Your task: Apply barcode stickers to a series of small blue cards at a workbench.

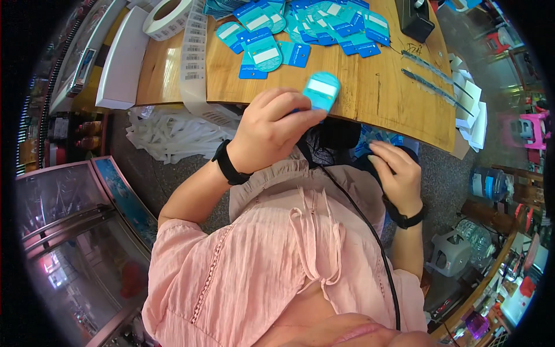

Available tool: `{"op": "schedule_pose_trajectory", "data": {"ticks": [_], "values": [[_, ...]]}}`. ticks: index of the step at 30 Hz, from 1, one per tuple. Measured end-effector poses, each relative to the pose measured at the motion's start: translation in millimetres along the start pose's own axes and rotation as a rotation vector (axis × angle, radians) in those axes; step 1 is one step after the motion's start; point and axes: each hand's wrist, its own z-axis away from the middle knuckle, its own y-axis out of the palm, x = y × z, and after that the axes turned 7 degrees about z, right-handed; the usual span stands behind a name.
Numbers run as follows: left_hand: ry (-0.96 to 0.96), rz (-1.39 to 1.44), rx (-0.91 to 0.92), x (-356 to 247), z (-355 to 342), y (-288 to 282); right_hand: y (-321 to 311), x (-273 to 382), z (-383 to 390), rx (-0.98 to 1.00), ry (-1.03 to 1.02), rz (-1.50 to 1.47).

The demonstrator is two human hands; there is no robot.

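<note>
My left hand (267, 128) pinches a teal-and-blue card (322, 99) with a rounded end and a white label, just over the table's near edge. The card is slightly blurred. Below that edge, my right hand (400, 178) hangs beside my lap, its fingers stretched and its thumb apart, with nothing seen in it. Close to its fingertips, more blue pieces (376, 136) show under the table, partly hidden. On the wooden table (231, 81), beyond my left hand, lie loose cards of the same kind (266, 55) and a spread pile of them (335, 23).
A roll of label tape (167, 17) stands at the far left, its printed strip (193, 63) hanging over the edge. Beside it is a long white box (122, 58). Waste strips (173, 136) heap on the floor. Tweezers-like thin tools (430, 87) and a black device (414, 20) lie right.
</note>
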Motion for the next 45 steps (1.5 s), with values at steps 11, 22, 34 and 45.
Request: {"op": "schedule_pose_trajectory", "data": {"ticks": [11,22,34,45], "values": [[-0.113,0.1,-0.139,-19,-10,-5,12,41,-47,-0.29,-0.237,-0.378],[-0.188,-0.074,0.103,-14,-6,16,24,42,-78,-0.139,-0.231,0.238],[-0.128,0.017,-0.073,-12,32,-21,33,44,-95,-0.19,-0.12,0.416],[-0.978,0.425,-0.861,38,144,-62,42,53,-90,-0.363,-0.268,0.203]]}}
